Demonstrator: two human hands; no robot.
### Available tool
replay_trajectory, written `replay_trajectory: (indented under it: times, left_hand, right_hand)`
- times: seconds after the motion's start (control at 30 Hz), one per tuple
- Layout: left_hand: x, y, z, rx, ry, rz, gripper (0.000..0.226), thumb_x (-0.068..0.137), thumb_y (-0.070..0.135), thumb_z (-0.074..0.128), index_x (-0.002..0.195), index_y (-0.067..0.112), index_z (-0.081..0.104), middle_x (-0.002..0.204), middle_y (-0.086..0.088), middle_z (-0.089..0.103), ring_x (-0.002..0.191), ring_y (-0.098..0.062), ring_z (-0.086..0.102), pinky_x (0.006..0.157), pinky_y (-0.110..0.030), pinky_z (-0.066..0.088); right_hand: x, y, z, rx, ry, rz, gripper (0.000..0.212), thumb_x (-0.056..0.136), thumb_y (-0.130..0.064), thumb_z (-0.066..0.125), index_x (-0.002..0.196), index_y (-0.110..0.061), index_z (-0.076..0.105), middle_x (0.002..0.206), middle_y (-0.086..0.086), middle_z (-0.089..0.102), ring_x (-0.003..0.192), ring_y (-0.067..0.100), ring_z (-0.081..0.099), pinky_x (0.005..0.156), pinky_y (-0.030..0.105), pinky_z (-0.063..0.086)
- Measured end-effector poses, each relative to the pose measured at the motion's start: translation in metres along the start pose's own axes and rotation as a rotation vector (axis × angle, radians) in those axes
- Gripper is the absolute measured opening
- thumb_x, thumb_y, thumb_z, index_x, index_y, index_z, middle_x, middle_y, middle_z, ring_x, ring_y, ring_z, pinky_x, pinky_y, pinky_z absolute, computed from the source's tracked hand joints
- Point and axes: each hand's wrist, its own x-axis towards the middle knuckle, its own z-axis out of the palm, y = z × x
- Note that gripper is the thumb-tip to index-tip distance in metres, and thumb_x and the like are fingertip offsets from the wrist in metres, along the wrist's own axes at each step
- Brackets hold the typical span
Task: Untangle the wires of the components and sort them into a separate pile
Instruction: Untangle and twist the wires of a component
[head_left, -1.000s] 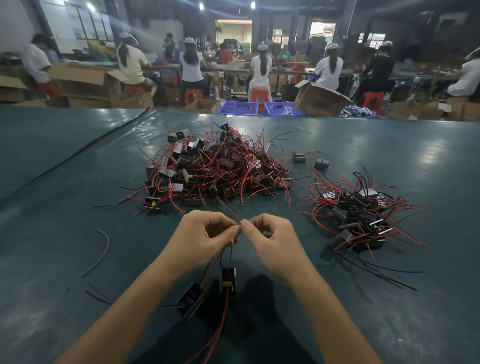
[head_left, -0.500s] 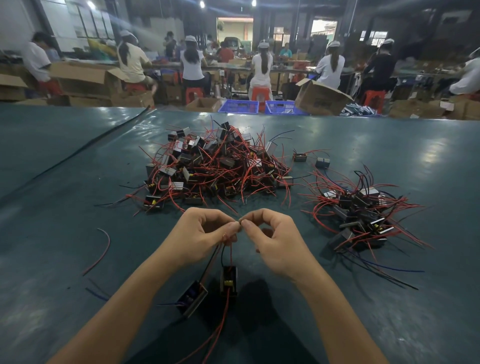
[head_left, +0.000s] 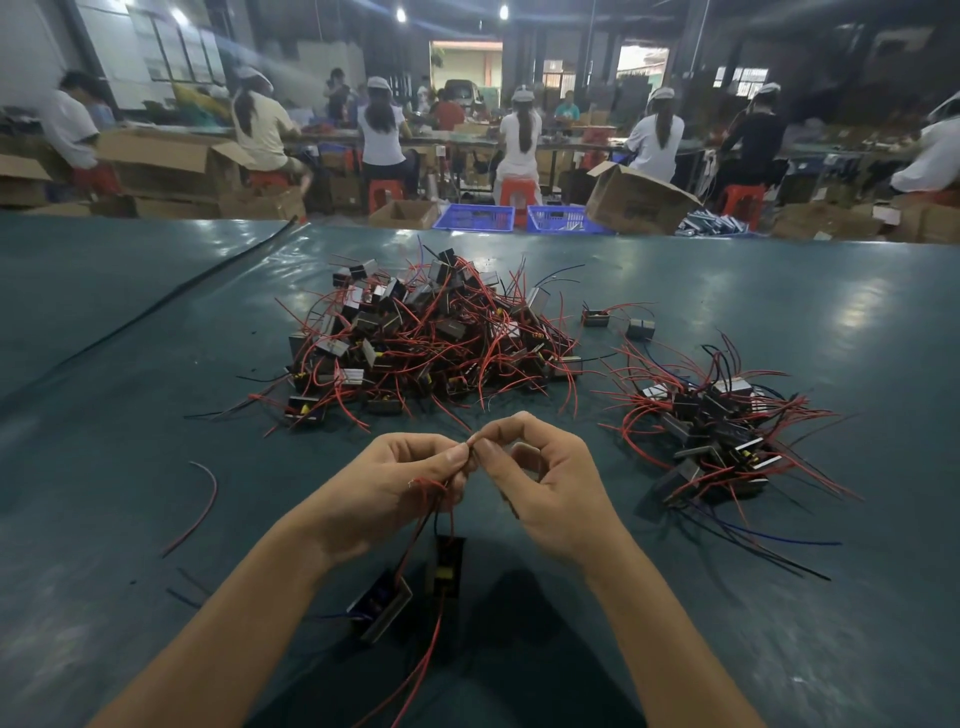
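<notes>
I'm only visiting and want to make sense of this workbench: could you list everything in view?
Table: one, teal, fills the foreground.
Big pile: one, black blocks with red wires, table centre.
Small pile: one, same parts, right.
Loose blocks: two, black, far side between the piles.
Near blocks: two, black, below the hands.
Stray wire: one, red, left.
Cable: one, black, far left.
Baskets: two, blue, beyond the table.
Workers: several, mostly white tops, seated in the background.
Left hand: pinches red wires.
Right hand: pinches them too.
</notes>
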Motion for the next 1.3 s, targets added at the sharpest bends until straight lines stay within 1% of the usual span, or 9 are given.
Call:
replay_trajectory:
  times: [0.1, 0.23, 0.33, 0.47, 0.57, 0.7, 1.03, 1.2, 1.3]
  left_hand:
    - [0.0026, 0.0001, 0.0035, 0.218, 0.161, 0.138, 0.017, 0.079, 0.024, 0.066, 0.078, 0.009, 0.074, 0.064, 0.0, 0.066, 0.061, -0.008, 0.061, 0.063, -0.015, 0.049]
    - [0.0034, -0.0002, 0.0051, 0.573, 0.261, 0.341, 0.007, 0.084, 0.016, 0.071, 0.08, 0.012, 0.075, 0.068, 0.0, 0.072, 0.063, -0.01, 0.068, 0.064, -0.021, 0.054]
    - [0.0014, -0.0033, 0.0045, 0.812, 0.28, 0.474, 0.009, 0.085, 0.016, 0.073, 0.079, 0.023, 0.075, 0.069, 0.01, 0.072, 0.063, -0.011, 0.067, 0.062, -0.027, 0.054]
    - [0.0013, -0.0035, 0.0036, 0.962, 0.281, 0.599, 0.007, 0.084, 0.016, 0.075, 0.084, 0.022, 0.076, 0.07, 0.018, 0.069, 0.067, -0.005, 0.066, 0.064, -0.02, 0.052]
    - [0.0016, -0.0033, 0.0019, 0.979, 0.29, 0.608, 0.005, 0.083, 0.013, 0.075, 0.084, 0.018, 0.077, 0.07, 0.016, 0.069, 0.067, -0.004, 0.066, 0.064, -0.017, 0.05]
    - [0.0011, -0.0032, 0.0033, 1.005, 0.278, 0.623, 0.005, 0.083, 0.012, 0.075, 0.084, 0.016, 0.077, 0.07, 0.014, 0.07, 0.067, -0.003, 0.065, 0.064, -0.011, 0.047]
    - [0.0033, -0.0056, 0.0009, 1.004, 0.263, 0.579, 0.003, 0.084, 0.016, 0.074, 0.085, 0.018, 0.077, 0.069, 0.015, 0.07, 0.067, -0.004, 0.066, 0.063, -0.012, 0.048]
    - [0.0039, -0.0061, 0.0012, 0.888, 0.269, 0.418, 0.009, 0.086, 0.019, 0.072, 0.079, 0.025, 0.074, 0.067, 0.015, 0.07, 0.063, -0.004, 0.066, 0.06, -0.01, 0.045]
    - [0.0036, 0.0, 0.001, 0.662, 0.237, 0.293, 0.009, 0.085, 0.024, 0.069, 0.079, 0.02, 0.074, 0.069, 0.006, 0.073, 0.064, -0.004, 0.067, 0.063, -0.012, 0.049]
  right_hand:
    - [0.0005, -0.0011, -0.0012, 0.053, 0.111, 0.095, 0.018, 0.094, -0.021, 0.062, 0.078, -0.016, 0.068, 0.053, -0.012, 0.052, 0.048, 0.006, 0.04, 0.047, 0.02, 0.034]
    - [0.0028, -0.0019, -0.002, -0.025, 0.109, 0.243, 0.041, 0.094, -0.032, 0.061, 0.065, -0.004, 0.063, 0.041, -0.012, 0.038, 0.039, 0.004, 0.032, 0.043, 0.017, 0.028]
    - [0.0035, -0.0025, -0.0013, -0.074, 0.084, 0.297, 0.037, 0.095, -0.031, 0.061, 0.068, -0.007, 0.067, 0.048, -0.008, 0.047, 0.045, 0.006, 0.039, 0.046, 0.018, 0.033]
    - [0.0036, -0.0024, -0.0005, -0.115, 0.103, 0.322, 0.036, 0.094, -0.034, 0.061, 0.073, -0.006, 0.071, 0.06, 0.002, 0.054, 0.053, 0.009, 0.045, 0.051, 0.019, 0.037]
    - [0.0045, -0.0027, -0.0002, -0.02, 0.137, 0.371, 0.036, 0.091, -0.036, 0.064, 0.066, -0.01, 0.069, 0.053, -0.002, 0.049, 0.045, 0.008, 0.04, 0.045, 0.019, 0.034]
    - [0.004, -0.0007, -0.001, -0.084, 0.141, 0.327, 0.025, 0.086, -0.028, 0.072, 0.065, -0.016, 0.069, 0.048, -0.016, 0.055, 0.044, -0.004, 0.047, 0.045, 0.008, 0.035]
    - [0.0042, 0.0001, 0.0017, -0.043, 0.117, 0.453, 0.023, 0.09, -0.025, 0.068, 0.069, -0.018, 0.067, 0.039, -0.015, 0.048, 0.035, -0.002, 0.041, 0.038, 0.011, 0.033]
    - [0.003, -0.0041, 0.0031, -0.071, 0.113, 0.401, 0.017, 0.09, -0.023, 0.068, 0.074, -0.02, 0.068, 0.057, -0.013, 0.058, 0.045, -0.005, 0.049, 0.044, 0.011, 0.037]
    - [0.0022, -0.0078, 0.0054, -0.084, 0.11, 0.242, 0.013, 0.092, -0.022, 0.066, 0.079, -0.02, 0.068, 0.073, -0.003, 0.067, 0.06, 0.006, 0.054, 0.057, 0.026, 0.048]
